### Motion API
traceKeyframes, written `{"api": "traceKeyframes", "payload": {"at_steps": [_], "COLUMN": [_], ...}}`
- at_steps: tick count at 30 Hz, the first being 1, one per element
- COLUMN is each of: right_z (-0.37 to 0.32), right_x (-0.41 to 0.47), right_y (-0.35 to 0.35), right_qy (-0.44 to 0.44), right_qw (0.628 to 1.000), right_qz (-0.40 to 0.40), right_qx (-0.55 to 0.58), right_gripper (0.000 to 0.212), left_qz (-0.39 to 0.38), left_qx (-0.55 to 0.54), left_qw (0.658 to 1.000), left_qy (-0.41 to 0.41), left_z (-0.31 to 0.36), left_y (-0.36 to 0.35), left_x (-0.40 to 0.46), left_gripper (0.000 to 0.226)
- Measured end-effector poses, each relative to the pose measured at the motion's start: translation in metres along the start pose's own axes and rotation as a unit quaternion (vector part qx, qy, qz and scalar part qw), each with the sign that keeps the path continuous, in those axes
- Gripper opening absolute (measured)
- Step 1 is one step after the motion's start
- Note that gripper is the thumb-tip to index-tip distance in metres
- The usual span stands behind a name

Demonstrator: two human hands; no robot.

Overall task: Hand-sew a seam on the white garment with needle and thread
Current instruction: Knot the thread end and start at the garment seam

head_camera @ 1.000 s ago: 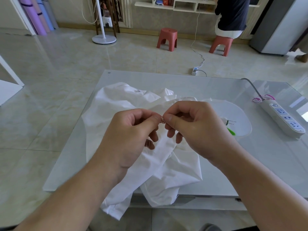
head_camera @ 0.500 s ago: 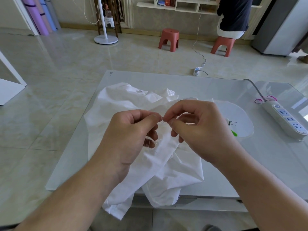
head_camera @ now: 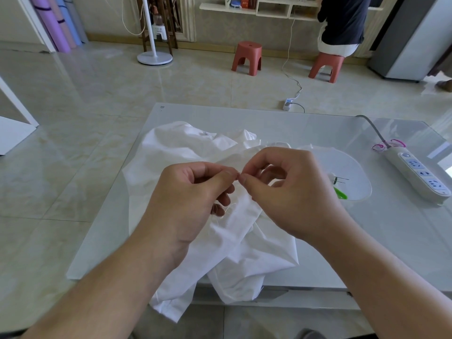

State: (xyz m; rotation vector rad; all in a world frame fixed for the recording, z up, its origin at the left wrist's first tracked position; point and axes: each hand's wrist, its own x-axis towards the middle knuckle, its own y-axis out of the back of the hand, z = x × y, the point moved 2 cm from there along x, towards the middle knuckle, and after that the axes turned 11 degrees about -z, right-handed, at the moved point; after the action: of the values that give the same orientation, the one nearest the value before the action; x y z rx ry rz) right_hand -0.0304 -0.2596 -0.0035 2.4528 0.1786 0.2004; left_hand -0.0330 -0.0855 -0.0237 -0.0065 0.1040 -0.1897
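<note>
Over the middle of the glass-topped bench (head_camera: 318,231) both hands meet fingertip to fingertip above the crumpled white garment (head_camera: 186,152). Left hand (head_camera: 186,201) has its grip pressed together, thumb against forefinger, pinching something too small to make out at the meeting point; its other fingers curl beneath. Right hand (head_camera: 288,192) likewise pinches with thumb and forefinger, tips almost touching those of the left, the remaining fingers bent loosely. Whether either pinch holds the needle cannot be told. A fine pale thread (head_camera: 226,211) loops down just below the left fingers, over the cloth. The garment lies bunched on the bench, one fold rising toward the pinching fingers and its near part hanging over the bench's front edge.

Just right of the hands, a round white dish (head_camera: 354,172) sits on the bench with a green item (head_camera: 340,193) and dark pins or needles in it. Farther right lies a white power strip (head_camera: 420,172) with pink rubber bands (head_camera: 391,145) around its cord end. Beyond the bench, two red stools (head_camera: 247,57) stand on the tiled floor, a person in a dark top (head_camera: 342,18) seated on the right one, and a white fan stand (head_camera: 154,57) is at left.
</note>
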Motion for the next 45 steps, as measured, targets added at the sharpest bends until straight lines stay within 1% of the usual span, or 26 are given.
{"api": "traceKeyframes", "payload": {"at_steps": [6, 12, 16, 19, 23, 26, 29, 35, 38, 42, 45], "right_z": [0.0005, 0.0029, 0.0055, 0.0074, 0.0072, 0.0051, 0.0043, 0.0071, 0.0074, 0.0062, 0.0051], "right_x": [0.0012, 0.0011, 0.0021, 0.0044, 0.0063, 0.0050, 0.0051, 0.0078, 0.0067, 0.0054, 0.0053], "right_y": [-0.0006, 0.0029, 0.0030, 0.0031, 0.0036, 0.0021, -0.0006, -0.0005, 0.0001, 0.0023, 0.0009], "right_qy": [0.011, -0.023, -0.040, -0.066, -0.076, -0.073, -0.070, -0.062, -0.064, -0.071, -0.069], "right_qw": [1.000, 1.000, 0.998, 0.993, 0.980, 0.967, 0.965, 0.975, 0.972, 0.959, 0.961], "right_qz": [-0.005, -0.016, -0.043, -0.085, -0.083, -0.108, -0.122, -0.105, -0.108, -0.122, -0.127], "right_qx": [0.002, -0.001, -0.002, 0.055, 0.163, 0.217, 0.222, 0.186, 0.199, 0.247, 0.235], "right_gripper": [0.019, 0.018, 0.015, 0.013, 0.027, 0.029, 0.024, 0.022, 0.022, 0.024, 0.022], "left_qz": [-0.010, 0.003, 0.008, 0.007, 0.001, -0.003, -0.005, 0.001, 0.002, 0.001, 0.003], "left_qx": [-0.011, -0.022, -0.029, -0.027, -0.019, -0.010, -0.010, -0.007, -0.004, -0.001, 0.001], "left_qw": [1.000, 1.000, 1.000, 1.000, 1.000, 1.000, 1.000, 1.000, 1.000, 1.000, 1.000], "left_qy": [0.005, 0.002, 0.000, 0.003, 0.006, 0.006, 0.004, 0.002, 0.003, 0.003, 0.003], "left_z": [0.0006, 0.0003, -0.0001, -0.0007, -0.0012, -0.0019, -0.0022, -0.0026, -0.0029, -0.0026, -0.0027], "left_y": [0.0003, 0.0036, 0.0049, 0.0052, 0.0043, 0.0039, 0.0039, 0.0051, 0.0047, 0.0037, 0.0041], "left_x": [0.0001, 0.0014, 0.0015, 0.0015, 0.0021, 0.0021, 0.0023, 0.0025, 0.0029, 0.0031, 0.0031], "left_gripper": [0.015, 0.014, 0.012, 0.012, 0.013, 0.014, 0.015, 0.014, 0.013, 0.014, 0.014]}}
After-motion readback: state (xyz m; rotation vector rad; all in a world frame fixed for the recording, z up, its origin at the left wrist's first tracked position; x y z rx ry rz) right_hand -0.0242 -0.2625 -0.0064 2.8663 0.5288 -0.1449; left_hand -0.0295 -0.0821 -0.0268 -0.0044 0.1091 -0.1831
